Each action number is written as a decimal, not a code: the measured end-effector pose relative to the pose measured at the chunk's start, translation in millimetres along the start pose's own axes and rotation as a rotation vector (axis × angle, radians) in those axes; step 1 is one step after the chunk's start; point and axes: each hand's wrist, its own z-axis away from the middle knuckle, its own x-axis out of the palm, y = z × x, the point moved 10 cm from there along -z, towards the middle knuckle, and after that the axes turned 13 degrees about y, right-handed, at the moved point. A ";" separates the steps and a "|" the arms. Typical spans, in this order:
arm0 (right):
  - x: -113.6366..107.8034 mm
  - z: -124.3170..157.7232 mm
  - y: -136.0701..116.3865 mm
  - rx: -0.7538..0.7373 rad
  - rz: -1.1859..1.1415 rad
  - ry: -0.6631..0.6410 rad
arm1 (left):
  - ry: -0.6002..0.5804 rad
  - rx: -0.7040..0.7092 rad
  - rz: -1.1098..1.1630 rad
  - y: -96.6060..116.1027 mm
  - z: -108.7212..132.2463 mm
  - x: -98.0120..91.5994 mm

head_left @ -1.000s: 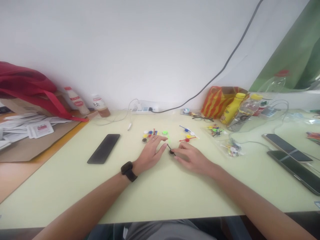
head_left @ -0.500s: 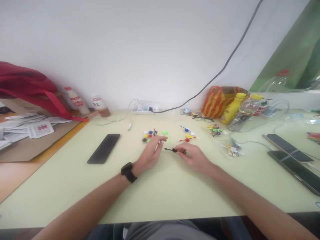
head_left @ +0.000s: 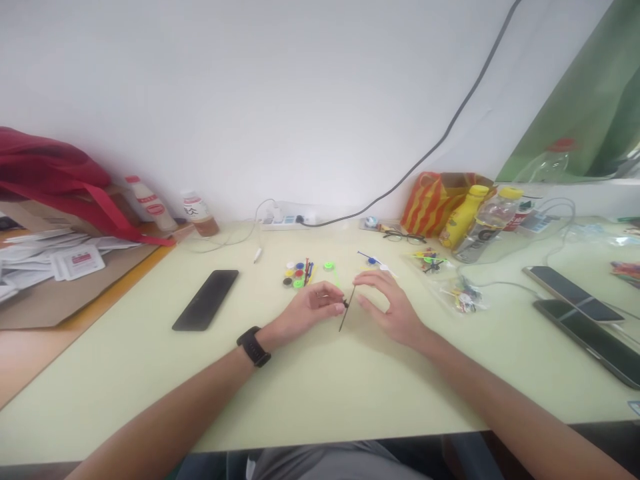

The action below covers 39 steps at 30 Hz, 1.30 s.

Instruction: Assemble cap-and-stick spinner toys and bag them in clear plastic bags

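Observation:
Between the thumb and fingers of my left hand (head_left: 317, 305) is the small hub of a black arrow spinner (head_left: 343, 320). Its thin pointer stands edge-on and tilted, facing my right hand. My right hand (head_left: 387, 300) is just to the right, thumb and index finger apart, with a fingertip at or near the pointer's upper end; whether they touch is hard to tell. Behind my left hand lie several small coloured discs (head_left: 299, 274) and a bundle of coloured pointers (head_left: 309, 270). A blue-and-white arrow spinner (head_left: 371, 261) lies behind my right hand, which partly covers that area.
A dark phone (head_left: 206, 300) lies at left, and two more phones (head_left: 575, 293) at right. Clear bags of small coloured parts (head_left: 465, 297) sit right of my hands. Eyeglasses (head_left: 404, 237), a power strip (head_left: 285, 225) and bottles (head_left: 463, 215) line the wall side.
My left hand has moved right and taken hold of the black arrow spinner's hub. The pointer has turned from lying sideways to a steep tilt. My right fingers have spread and let go.

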 end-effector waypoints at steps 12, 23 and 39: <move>17.8 14.7 12.4 0.124 -0.121 -0.138 | 0.042 0.006 0.056 4.5 0.8 -5.1; 20.8 6.0 17.6 0.298 -0.297 -0.206 | 0.057 0.028 0.036 2.5 0.6 -7.7; 28.1 14.6 17.3 0.291 -0.352 -0.185 | -0.010 0.033 0.022 6.7 5.3 5.4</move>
